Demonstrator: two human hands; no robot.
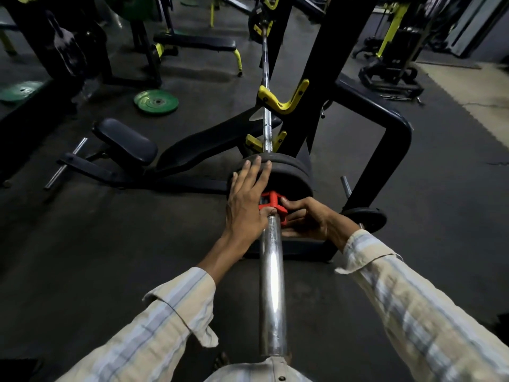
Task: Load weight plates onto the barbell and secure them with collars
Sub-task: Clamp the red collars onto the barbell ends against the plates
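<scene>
Head view
Barbell (271,285): lies in the yellow hooks (283,99) of the rack, its bare chrome sleeve pointing back at the wearer; resting there, it leaves both hands free for the end of the bar.
Weight plates (286,172): black discs already slid on, stacked face to face just beyond both hands, at the inner end of the sleeve. How many there are I cannot tell exactly; at least two edges show.
Collar (271,201): red clamp around the sleeve, between the two hands and close against the nearest plate; whether it touches the plate face is hidden by the fingers.
Left hand (248,197): spread flat, fingers reaching over the plate's top edge and the heel near the collar, holding nothing closed. It looks placed to press the stack inward, so that the collar seats with no gap.
Right hand (308,219): curled around the collar's right side from below, thumb near the red tab, fingers wrapped under it; a narrow pinch on the collar. Likely it works the lever or pushes the clamp home.
Spare plates: a green disc (156,101) on the floor well to the left and beyond the grip; a small black one (365,216) on a storage peg just right of the right wrist.
Stage, as a judgement: plates loaded on this end, collar being fixed; whether it is locked cannot be seen.
Risk: if the stack eases outward before the clamp bites, the collar sets loose.
</scene>
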